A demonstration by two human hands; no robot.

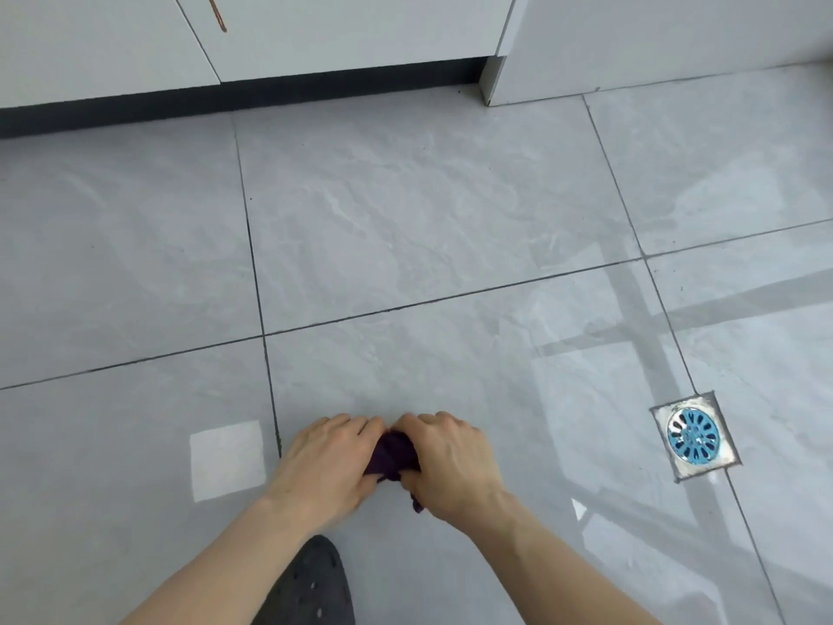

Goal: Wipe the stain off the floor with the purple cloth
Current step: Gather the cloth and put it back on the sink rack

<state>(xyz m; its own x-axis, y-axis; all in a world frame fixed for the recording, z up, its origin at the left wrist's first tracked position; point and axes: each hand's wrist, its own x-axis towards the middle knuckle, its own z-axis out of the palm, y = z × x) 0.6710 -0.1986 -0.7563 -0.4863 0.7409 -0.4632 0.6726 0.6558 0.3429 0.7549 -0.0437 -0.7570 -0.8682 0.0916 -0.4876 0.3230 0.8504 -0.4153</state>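
Observation:
The purple cloth (393,455) is bunched into a small wad on the grey tiled floor (405,218), low in the middle of the view. My left hand (324,462) grips its left side and my right hand (455,462) grips its right side, knuckles up, fingers curled into the fabric. Only a dark strip of cloth shows between the two hands, plus a small tail under my right wrist. No stain is visible on the floor around the hands; the spot under the cloth is hidden.
A square metal floor drain (694,435) with a blue grate lies to the right. White cabinets (270,33) with a dark toe kick run along the back. A dark perforated shoe (311,584) sits below my arms. A bright light patch (227,460) lies left.

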